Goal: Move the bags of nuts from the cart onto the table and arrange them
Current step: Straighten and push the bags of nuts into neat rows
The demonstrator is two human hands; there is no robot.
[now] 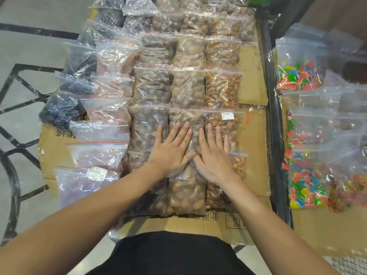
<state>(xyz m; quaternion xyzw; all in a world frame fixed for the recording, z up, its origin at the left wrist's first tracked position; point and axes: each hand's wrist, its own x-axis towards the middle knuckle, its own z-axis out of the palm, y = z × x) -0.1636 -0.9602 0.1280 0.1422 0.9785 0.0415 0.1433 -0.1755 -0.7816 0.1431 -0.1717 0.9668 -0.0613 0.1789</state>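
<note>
Dozens of clear zip bags of nuts (186, 90) lie in rows on flattened cardboard (256, 139) over the table. Candy bags (305, 187) sit right, on the cart. My left hand (170, 153) and right hand (214, 157) press flat, fingers straight, on one middle bag (186, 187). Price stickers (97, 172) unreadable; red "Scen…" cut off.

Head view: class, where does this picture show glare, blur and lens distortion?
Head view: glare glints on the clear nut bags; the candy bags at right smear with blur; the wide lens bows the cart rail and the floor lines; both flat hands, left and right, stay sharp.
</note>
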